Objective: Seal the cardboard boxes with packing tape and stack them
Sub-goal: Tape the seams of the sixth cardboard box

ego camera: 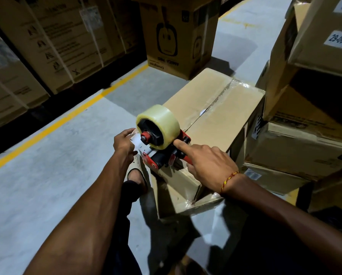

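Head view: closed cardboard box [215,108], contents hidden; right hand [207,161] grips tape dispenser [160,139] on its near end, left hand [124,141] pinches tape end [136,140].

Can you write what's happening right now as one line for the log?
step: taping box seam | right hand: grips tape dispenser | left hand: pinches tape end | box: far seam taped | stacking: not yet
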The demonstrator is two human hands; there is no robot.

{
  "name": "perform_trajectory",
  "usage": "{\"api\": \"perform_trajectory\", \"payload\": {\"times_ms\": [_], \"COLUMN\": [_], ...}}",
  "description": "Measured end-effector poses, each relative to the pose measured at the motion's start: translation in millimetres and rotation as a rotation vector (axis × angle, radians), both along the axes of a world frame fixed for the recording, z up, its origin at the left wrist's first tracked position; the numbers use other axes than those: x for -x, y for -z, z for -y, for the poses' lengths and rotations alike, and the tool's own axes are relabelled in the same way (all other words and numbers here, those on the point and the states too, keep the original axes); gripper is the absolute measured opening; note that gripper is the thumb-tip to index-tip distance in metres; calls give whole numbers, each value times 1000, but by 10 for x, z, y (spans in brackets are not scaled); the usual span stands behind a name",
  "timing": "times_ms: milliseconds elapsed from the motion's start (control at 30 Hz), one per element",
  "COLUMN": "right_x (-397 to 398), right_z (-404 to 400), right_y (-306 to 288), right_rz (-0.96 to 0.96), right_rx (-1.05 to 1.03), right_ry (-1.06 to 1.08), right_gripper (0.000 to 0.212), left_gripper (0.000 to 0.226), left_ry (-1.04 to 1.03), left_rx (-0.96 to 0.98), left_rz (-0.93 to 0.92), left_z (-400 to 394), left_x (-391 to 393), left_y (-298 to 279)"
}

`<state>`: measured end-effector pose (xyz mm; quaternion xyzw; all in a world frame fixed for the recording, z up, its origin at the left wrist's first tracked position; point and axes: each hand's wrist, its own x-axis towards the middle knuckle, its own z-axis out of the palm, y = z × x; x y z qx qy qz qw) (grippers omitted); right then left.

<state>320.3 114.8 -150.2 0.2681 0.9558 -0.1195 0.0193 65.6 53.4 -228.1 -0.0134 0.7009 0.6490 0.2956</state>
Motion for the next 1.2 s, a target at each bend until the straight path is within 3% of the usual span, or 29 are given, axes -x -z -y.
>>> {"api": "perform_trajectory", "payload": {"times_ms": [200, 267, 367, 467, 567, 733, 1167, 1200], "right_x": [-349, -482, -578, -584, -591, -603, -364, -364], "right_z": [13, 46, 124, 153, 173, 205, 193, 189], "right_y": [-198, -245, -244, -219, -192, -183, -310, -321], "right_rz": [134, 147, 145, 104, 84, 31, 93, 107], "right_rx": [10, 18, 16, 0, -13, -10, -44, -43], "right_ry": [23, 28, 35, 45, 52, 67, 75, 75], "right_gripper": [70, 69, 70, 71, 70, 69, 71, 71], "left_gripper": [22, 27, 38, 68, 112, 124, 112, 102], "left_ry": [39, 89, 277, 619, 829, 843, 1027, 1043], "left_rx": [241, 370, 633, 763, 735, 837, 986, 1006], "left_rz": [-281, -497, -982, -1254, -1229, -1163, -1068, -1053], "left_z": [-22, -6, 75, 179, 280, 233, 168, 175], "left_x": [69, 37, -87, -232, -443, -486, -437, -454], "left_y": [140, 159, 162, 194, 308, 379, 196, 152]}}
